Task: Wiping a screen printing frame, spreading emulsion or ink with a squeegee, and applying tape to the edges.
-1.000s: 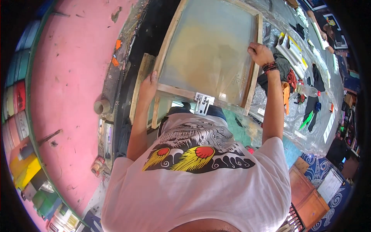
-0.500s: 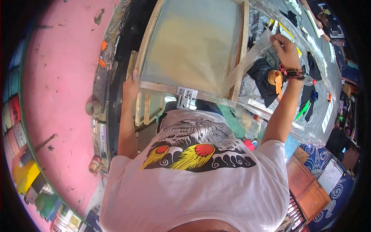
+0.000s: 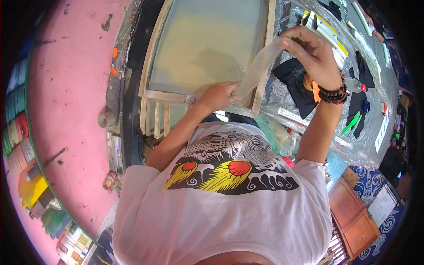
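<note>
A screen-printing frame [image 3: 146, 66] with wooden sides lies before me, its pale mesh [image 3: 190, 48] stained yellowish in the middle. A small dark petal-like design [image 3: 237, 70] marks the mesh near the right side. Over the right side of the frame rises a translucent strip of tape [image 3: 260, 62], curving upward. Its upper end is pinched in my right hand [image 3: 311, 55], which wears dark beaded bracelets. At the strip's lower end, near the frame's near right corner, my left hand [image 3: 220, 96] has its fingertips closed on the tape. The metal hinge clamp is mostly hidden behind my left hand.
On the right, a plastic-covered table [image 3: 353, 141] carries black cloth pieces [image 3: 293, 88], a tape roll [image 3: 309, 81], a green-handled tool [image 3: 351, 123] and a red-capped bottle [image 3: 355, 85]. Another person's hand [image 3: 376, 36] is at the far right. A pink wall [image 3: 79, 110] stands left.
My left hand has left the frame's left edge and moved right to the tape's lower end. My right hand has come slightly nearer and left, still holding the strip.
</note>
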`<state>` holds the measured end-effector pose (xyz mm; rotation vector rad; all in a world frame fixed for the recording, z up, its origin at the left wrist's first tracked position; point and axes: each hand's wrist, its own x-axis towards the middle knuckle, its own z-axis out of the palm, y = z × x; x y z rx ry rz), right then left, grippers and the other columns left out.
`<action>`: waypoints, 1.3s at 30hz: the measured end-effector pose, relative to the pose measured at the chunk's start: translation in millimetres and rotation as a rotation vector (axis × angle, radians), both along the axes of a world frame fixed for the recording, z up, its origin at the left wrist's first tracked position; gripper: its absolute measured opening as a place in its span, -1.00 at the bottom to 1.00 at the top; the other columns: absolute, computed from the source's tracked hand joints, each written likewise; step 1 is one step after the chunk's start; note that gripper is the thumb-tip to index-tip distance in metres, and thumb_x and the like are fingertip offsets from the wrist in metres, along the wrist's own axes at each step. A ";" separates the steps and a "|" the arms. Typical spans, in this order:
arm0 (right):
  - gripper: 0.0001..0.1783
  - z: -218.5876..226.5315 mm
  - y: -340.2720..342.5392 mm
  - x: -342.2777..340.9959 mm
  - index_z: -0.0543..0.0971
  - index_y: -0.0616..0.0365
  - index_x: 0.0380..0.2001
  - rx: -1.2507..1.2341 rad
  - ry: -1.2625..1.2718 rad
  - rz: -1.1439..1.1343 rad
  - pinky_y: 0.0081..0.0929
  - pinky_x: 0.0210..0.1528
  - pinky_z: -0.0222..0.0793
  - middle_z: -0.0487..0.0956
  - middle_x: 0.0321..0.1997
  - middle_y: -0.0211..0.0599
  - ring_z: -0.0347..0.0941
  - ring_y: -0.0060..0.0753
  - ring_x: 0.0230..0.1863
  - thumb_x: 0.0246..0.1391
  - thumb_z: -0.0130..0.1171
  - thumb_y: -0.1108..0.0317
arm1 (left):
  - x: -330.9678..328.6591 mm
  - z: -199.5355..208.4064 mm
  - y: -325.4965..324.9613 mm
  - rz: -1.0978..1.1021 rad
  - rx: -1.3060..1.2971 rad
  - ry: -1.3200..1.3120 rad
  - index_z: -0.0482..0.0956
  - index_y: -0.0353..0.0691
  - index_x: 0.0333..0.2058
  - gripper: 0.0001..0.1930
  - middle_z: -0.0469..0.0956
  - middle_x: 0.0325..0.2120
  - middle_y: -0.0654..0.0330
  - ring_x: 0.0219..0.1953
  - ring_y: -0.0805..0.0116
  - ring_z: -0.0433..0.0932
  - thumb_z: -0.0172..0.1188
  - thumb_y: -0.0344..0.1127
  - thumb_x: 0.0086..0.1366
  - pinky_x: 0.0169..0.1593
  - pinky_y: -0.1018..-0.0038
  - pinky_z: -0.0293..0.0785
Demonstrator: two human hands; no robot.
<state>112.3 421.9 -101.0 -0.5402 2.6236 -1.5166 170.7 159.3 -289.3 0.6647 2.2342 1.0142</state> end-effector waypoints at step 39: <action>0.45 -256.0 22.4 137.7 -0.49 0.05 0.48 -0.691 -0.694 0.030 -0.24 0.29 0.35 0.15 0.45 0.24 0.31 -0.08 0.35 -0.13 0.48 0.43 | 32.5 -45.4 17.4 0.342 0.447 -0.359 0.61 -0.37 -0.09 -0.79 0.66 -0.26 0.19 -0.16 0.48 0.57 0.08 -0.52 0.36 -0.02 0.49 0.48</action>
